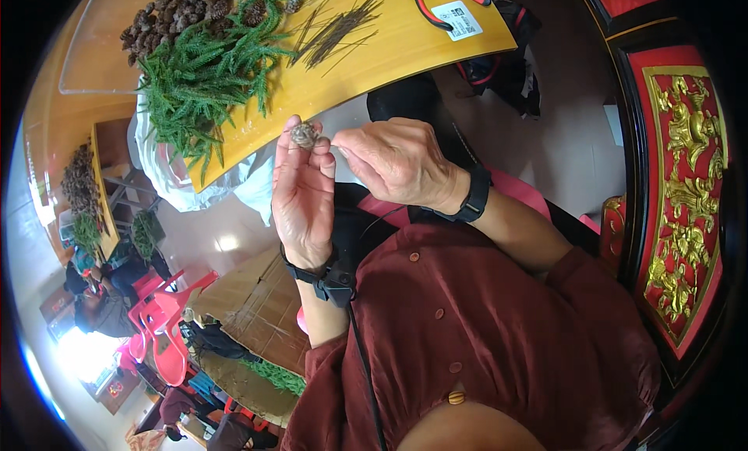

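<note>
A small brown pine cone (pixel 303 135) sits between the thumb and fingers of my left hand (pixel 305 194), which is raised just off the table's near edge with the palm turned up. My right hand (pixel 401 159) is beside it, thumb and forefinger pinched together close to the cone. Whatever is in that pinch is too thin or too hidden to make out. Beyond my hands, thin brown wires (pixel 336 34) lie loosely on the yellow table (pixel 327 88). Green artificial pine sprigs (pixel 206 81) are heaped to their left, with a pile of pine cones (pixel 175 18) behind.
Red-handled pliers (pixel 425 7) and a white label (pixel 458 21) lie at the table's far right. A white plastic bag (pixel 175 182) hangs by the table's left side. A cardboard box (pixel 253 318) stands low on my left, near red chairs (pixel 165 326). Other people sit farther left.
</note>
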Available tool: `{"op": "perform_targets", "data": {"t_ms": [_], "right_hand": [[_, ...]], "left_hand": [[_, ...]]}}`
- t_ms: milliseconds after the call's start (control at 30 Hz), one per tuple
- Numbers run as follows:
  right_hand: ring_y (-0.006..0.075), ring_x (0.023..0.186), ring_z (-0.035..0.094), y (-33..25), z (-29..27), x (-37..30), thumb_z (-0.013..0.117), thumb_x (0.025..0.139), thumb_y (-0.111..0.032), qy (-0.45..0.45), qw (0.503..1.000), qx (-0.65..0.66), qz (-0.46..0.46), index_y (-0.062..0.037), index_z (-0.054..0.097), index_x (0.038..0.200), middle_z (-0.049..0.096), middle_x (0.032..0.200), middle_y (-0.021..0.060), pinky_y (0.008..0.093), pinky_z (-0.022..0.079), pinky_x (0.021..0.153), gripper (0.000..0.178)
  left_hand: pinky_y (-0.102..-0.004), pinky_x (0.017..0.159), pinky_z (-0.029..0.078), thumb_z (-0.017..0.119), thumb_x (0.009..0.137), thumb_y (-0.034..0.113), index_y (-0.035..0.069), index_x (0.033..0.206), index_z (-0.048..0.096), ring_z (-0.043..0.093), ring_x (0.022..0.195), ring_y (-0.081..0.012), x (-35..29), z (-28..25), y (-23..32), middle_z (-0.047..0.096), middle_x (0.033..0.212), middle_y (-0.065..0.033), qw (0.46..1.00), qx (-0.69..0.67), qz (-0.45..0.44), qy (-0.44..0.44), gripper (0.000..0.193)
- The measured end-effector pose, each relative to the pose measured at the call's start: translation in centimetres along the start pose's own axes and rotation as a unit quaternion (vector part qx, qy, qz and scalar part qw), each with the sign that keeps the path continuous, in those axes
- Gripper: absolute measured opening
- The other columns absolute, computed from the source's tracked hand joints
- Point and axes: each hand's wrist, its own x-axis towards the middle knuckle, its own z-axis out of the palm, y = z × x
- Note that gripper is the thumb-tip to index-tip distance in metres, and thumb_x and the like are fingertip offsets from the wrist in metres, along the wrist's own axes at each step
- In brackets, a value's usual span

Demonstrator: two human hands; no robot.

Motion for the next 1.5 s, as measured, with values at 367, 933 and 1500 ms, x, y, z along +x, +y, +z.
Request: {"op": "perform_targets", "data": {"t_ms": [367, 933, 1500], "right_hand": [[0.0242, 0.054, 0.060, -0.1, 0.4, -0.6, 0.065, 0.073, 0.001, 0.030, 0.999, 0.016, -0.016, -0.0041, 0.060, 0.094, 0.058, 0.065, 0.0072, 0.0336, 0.047, 0.048, 0.022], [0.0235, 0.054, 0.061, 0.5, 0.4, -0.9, 0.063, 0.074, 0.003, 0.027, 0.999, 0.023, 0.005, -0.0047, 0.060, 0.094, 0.059, 0.066, 0.0068, 0.0327, 0.047, 0.048, 0.021], [0.0242, 0.059, 0.064, 0.9, -0.6, -1.4, 0.065, 0.081, -0.004, 0.043, 0.997, 0.049, 0.038, -0.0063, 0.057, 0.089, 0.063, 0.069, 0.0079, 0.0329, 0.048, 0.050, 0.012]], "left_hand": [[-0.0257, 0.082, 0.046, 0.049, 0.097, 0.015, -0.002, 0.130, 0.044, 0.054, 0.094, -0.0159, -0.8, -1.8, -0.9, 0.055, 0.114, -0.0141, 0.997, -0.057, -0.050, -0.002, 0.037], [-0.0259, 0.082, 0.047, 0.051, 0.097, 0.014, 0.000, 0.124, 0.050, 0.055, 0.087, -0.0155, -0.4, -1.3, -2.1, 0.058, 0.110, -0.0131, 0.999, 0.025, 0.022, -0.027, 0.030], [-0.0260, 0.079, 0.046, 0.052, 0.096, 0.015, 0.003, 0.120, 0.052, 0.056, 0.089, -0.0146, -0.6, -0.7, -3.3, 0.060, 0.108, -0.0111, 0.994, 0.074, 0.085, -0.008, 0.027]]}}
